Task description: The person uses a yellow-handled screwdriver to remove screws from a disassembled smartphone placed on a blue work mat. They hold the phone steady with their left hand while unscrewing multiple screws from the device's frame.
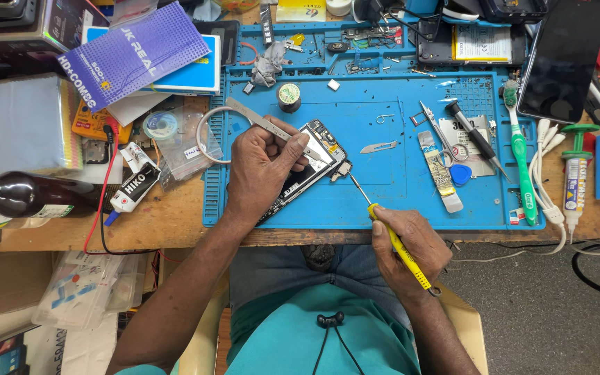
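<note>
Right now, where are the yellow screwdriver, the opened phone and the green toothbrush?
yellow screwdriver (401,248): head view, on its handle.
opened phone (298,177): head view, on its exposed back.
green toothbrush (520,156): head view, on its green handle.

I see a purple box on a blue and yellow box far left of my mat, and a dark phone screen at the right.

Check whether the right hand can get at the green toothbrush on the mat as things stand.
Probably yes. The green toothbrush lies uncovered at the mat's right edge, nothing over it, but the right hand is full with the yellow screwdriver and would need to set it down.
</note>
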A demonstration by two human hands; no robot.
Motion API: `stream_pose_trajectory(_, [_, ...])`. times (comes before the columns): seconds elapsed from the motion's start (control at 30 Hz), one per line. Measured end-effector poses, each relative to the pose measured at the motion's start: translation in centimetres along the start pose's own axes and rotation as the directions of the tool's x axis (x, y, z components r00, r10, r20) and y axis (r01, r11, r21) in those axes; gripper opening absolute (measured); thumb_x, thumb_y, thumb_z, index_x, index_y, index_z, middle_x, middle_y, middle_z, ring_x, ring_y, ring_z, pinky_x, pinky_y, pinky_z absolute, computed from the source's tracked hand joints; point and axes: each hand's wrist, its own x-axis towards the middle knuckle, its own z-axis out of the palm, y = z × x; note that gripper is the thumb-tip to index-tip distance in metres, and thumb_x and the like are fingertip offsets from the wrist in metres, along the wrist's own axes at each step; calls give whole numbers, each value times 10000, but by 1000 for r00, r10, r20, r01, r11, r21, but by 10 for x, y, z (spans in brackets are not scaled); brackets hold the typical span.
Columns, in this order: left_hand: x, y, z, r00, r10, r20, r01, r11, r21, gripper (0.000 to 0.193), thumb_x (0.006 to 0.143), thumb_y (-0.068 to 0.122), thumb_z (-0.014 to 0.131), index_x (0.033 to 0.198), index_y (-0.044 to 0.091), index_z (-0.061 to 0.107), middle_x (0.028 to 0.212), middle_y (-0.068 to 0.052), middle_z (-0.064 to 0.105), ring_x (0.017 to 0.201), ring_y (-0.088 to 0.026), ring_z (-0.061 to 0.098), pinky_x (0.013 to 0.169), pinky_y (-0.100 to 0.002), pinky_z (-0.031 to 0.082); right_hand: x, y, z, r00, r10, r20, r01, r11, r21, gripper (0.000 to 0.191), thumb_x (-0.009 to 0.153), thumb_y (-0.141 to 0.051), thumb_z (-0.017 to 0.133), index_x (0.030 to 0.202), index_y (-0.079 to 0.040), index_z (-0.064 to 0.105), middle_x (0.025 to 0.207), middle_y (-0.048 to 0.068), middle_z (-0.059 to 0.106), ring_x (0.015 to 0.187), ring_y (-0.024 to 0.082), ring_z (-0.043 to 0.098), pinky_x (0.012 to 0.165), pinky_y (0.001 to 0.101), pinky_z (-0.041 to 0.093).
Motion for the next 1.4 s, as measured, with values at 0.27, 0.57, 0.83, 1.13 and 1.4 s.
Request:
stream_pose_trajectory(0.27, [-2, 4, 1, 1000, -8, 1, 8, 1000, -4, 203, 991, 205, 703, 1007, 2, 692, 765, -69, 734, 703, -94, 746, 587, -204, 631, 0, -2, 0, 1000, -7, -3, 7, 1000, -1, 187, 958, -7, 727, 1142, -31, 704, 1026, 133, 765, 933, 210, 766, 813, 306, 618])
stream_pose_trajectory(0.57, [-1, 5, 1, 1000, -15, 6, 15, 1000, -1, 204, 988, 206, 702, 1009, 3, 698, 754, -65, 734, 695, -90, 745, 574, -206, 628, 0, -3, 0, 1000, -10, -2, 10, 1000, -17, 188, 954, -5, 734, 1137, -35, 710, 1021, 125, 767, 931, 208, 766, 814, 307, 615])
stream_pose_trajectory(0.83, [-6, 3, -2, 999, 37, -22, -37, 999, 6, 187, 1001, 214, 692, 984, 29, 674, 768, -62, 734, 703, -91, 750, 595, -205, 638, -3, -3, 1, 1000, -2, -10, 2, 1000, -9, 188, 955, -9, 734, 1139, -37, 710, 1024, 126, 766, 927, 206, 763, 816, 307, 613])
stream_pose_trajectory(1.13, [-8, 4, -4, 999, 31, -42, -31, 999, -5, 179, 1012, 210, 687, 969, 37, 672, 773, -70, 742, 705, -95, 748, 610, -212, 636, -5, -1, 2, 1000, -11, -7, 11, 1000, -13, 189, 957, -12, 734, 1143, -40, 709, 1020, 122, 768, 928, 204, 765, 811, 304, 614])
stream_pose_trajectory(1.4, [-8, 3, -4, 999, 46, -29, -47, 999, -19, 175, 1015, 200, 679, 975, 30, 669, 784, -74, 744, 714, -99, 754, 613, -215, 641, -5, -1, 2, 1000, -13, -8, 13, 1000, -9, 186, 958, -13, 734, 1140, -36, 709, 1023, 123, 768, 931, 205, 765, 811, 302, 617])
